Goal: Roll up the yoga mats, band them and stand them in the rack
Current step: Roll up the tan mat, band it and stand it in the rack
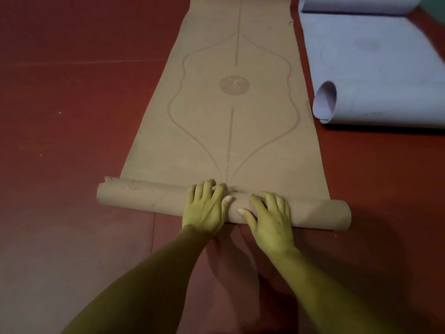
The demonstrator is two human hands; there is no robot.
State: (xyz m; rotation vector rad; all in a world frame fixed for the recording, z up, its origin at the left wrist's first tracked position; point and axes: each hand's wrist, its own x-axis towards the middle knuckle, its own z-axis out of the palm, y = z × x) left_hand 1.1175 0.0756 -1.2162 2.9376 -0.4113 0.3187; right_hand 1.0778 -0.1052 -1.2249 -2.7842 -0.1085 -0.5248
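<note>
A dark red, matte floor (72,116) fills the view. A long tan yoga mat (231,141) with a faint printed centre line and curved guide lines lies flat on it, running away from the person to the top edge of the view. Just beside it on the right, with a narrow strip of floor between them, lies a pale lavender yoga mat (373,63). It is mostly flat, its near end (361,109) curled into a loose open tube and its far end (356,4) also curled over.

The near end of the tan mat is rolled into a tube (144,198) that lies across the mat's width and sticks out a little past each side, with a ragged, slightly uneven left end. Both bare forearms reach in from below. The left hand (204,210) rests palm down on the middle of the tube, its fingers spread and laid over the top. The right hand (269,218) lies just beside it, palm down, fingers extended and pressing on the tube; neither hand clenches.

A small round emblem (234,85) sits at the centre of the flat part.
</note>
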